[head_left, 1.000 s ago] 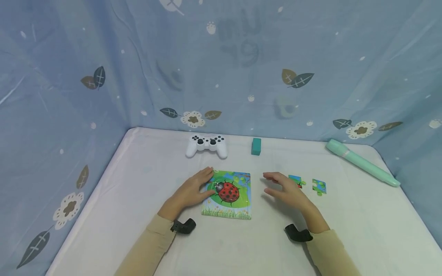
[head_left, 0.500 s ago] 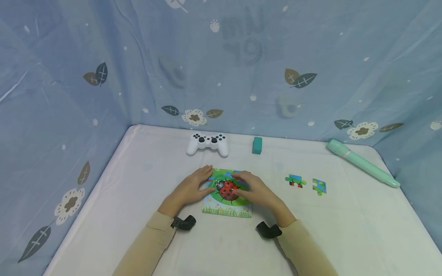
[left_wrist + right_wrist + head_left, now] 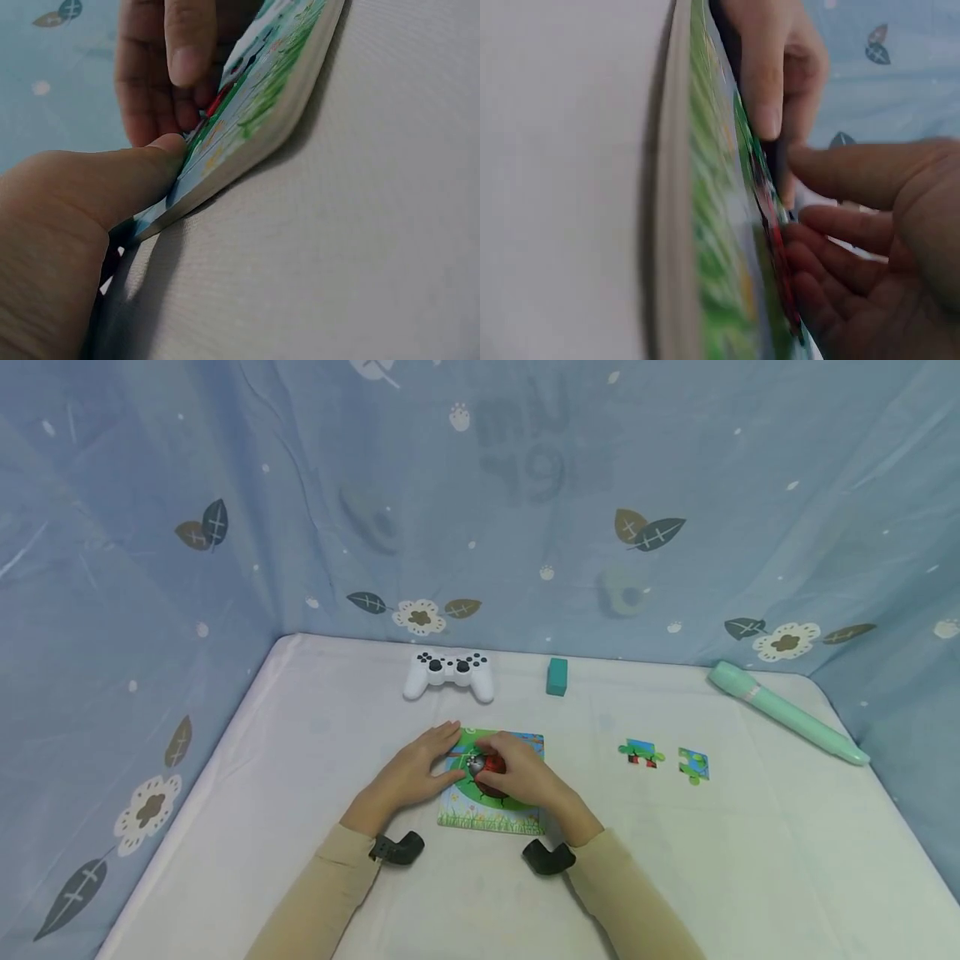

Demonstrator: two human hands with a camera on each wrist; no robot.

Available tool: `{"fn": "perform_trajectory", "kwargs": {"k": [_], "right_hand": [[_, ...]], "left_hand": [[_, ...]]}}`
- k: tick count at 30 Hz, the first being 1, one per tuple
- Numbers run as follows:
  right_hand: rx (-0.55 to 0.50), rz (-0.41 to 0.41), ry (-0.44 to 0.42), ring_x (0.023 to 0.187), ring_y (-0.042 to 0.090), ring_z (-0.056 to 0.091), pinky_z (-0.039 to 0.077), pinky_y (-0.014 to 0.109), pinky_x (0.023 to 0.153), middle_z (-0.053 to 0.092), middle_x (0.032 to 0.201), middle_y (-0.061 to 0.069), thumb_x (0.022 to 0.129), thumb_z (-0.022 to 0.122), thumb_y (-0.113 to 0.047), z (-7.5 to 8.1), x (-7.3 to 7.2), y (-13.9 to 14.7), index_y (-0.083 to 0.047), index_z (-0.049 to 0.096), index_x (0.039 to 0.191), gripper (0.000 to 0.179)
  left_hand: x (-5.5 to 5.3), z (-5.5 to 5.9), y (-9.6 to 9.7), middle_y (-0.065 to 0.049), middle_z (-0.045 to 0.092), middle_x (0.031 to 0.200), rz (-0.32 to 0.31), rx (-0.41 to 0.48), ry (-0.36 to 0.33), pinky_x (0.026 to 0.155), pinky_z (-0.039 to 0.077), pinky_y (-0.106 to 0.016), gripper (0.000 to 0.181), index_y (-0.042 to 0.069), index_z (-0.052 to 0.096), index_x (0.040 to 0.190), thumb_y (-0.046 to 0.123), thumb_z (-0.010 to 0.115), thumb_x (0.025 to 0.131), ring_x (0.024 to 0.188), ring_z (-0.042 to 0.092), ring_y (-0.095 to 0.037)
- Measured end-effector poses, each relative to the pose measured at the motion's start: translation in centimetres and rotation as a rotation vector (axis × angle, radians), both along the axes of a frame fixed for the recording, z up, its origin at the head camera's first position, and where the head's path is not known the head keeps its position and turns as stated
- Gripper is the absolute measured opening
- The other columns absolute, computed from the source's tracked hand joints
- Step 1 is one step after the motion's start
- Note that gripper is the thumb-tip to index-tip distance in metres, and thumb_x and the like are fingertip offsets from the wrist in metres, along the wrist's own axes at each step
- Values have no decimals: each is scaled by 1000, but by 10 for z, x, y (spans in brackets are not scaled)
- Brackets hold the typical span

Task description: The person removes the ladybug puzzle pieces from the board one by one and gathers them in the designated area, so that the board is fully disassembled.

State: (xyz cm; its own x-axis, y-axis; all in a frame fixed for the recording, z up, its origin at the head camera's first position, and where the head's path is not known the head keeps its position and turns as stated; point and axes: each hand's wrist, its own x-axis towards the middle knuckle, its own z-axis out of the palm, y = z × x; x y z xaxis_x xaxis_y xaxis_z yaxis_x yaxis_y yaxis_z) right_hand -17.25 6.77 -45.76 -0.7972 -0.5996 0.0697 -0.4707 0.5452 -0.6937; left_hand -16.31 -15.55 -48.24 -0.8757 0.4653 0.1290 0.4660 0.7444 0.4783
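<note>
Person's left hand (image 3: 408,772), relaxed and spread, lays its thumb on the ladybug puzzle's (image 3: 483,817) left edge; right hand (image 3: 531,775), loosely curved, sits over the middle, contact unclear; squarish puzzle lies flat on white table (image 3: 450,902), grass edge near, printed ladybug (image 3: 492,766) lengthwise sideways, head left.

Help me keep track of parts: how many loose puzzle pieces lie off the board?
2. One piece lies to the right of the ladybug board; a second piece lies farther right. Another could be hidden under the right hand.
</note>
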Motion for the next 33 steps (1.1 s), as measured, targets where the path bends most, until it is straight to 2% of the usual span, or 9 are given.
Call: {"fn": "perform_trajectory", "kwargs": {"k": [6, 11, 21, 27, 33], "right_hand": [[-19, -54, 85, 98, 19, 55, 50, 34, 84, 60, 115, 12, 87, 68, -14, -9, 2, -7, 0, 58, 122, 39], [-46, -82, 128, 92, 16, 54, 50, 29, 78, 60, 107, 9, 86, 69, -11, -15, 4, -9, -1, 58, 121, 38], [-106, -100, 134, 93, 17, 56, 52, 33, 83, 59, 103, 7, 86, 69, -9, -18, 4, -10, -1, 56, 123, 40], [-116, -119, 151, 92, 15, 55, 52, 31, 81, 59, 101, 6, 84, 71, -8, -21, 2, -10, -1, 53, 126, 46], [-101, -183, 131, 98, 20, 51, 51, 36, 84, 52, 111, 12, 83, 73, -10, -20, 2, -11, -2, 53, 126, 49]], "left_hand": [[-1, 0, 0, -7, 36, 152, 6, 2, 17, 116, 29, -44, 72, 5, 40, 143, 46, 61, 89, 140, 32, -28], [1, 0, 1, -11, 35, 151, 13, 10, 2, 115, 30, -46, 74, 3, 39, 144, 46, 63, 88, 139, 34, -31], [3, 2, 2, -10, 35, 152, 25, 15, -22, 115, 30, -46, 75, 4, 38, 144, 45, 63, 88, 140, 33, -30], [3, 2, 2, -10, 36, 151, 24, 14, -19, 115, 31, -46, 74, 4, 39, 144, 45, 64, 87, 140, 33, -31], [1, 0, 1, -8, 37, 151, 19, 12, -1, 115, 31, -46, 73, 6, 40, 144, 45, 64, 87, 139, 34, -30]]}}
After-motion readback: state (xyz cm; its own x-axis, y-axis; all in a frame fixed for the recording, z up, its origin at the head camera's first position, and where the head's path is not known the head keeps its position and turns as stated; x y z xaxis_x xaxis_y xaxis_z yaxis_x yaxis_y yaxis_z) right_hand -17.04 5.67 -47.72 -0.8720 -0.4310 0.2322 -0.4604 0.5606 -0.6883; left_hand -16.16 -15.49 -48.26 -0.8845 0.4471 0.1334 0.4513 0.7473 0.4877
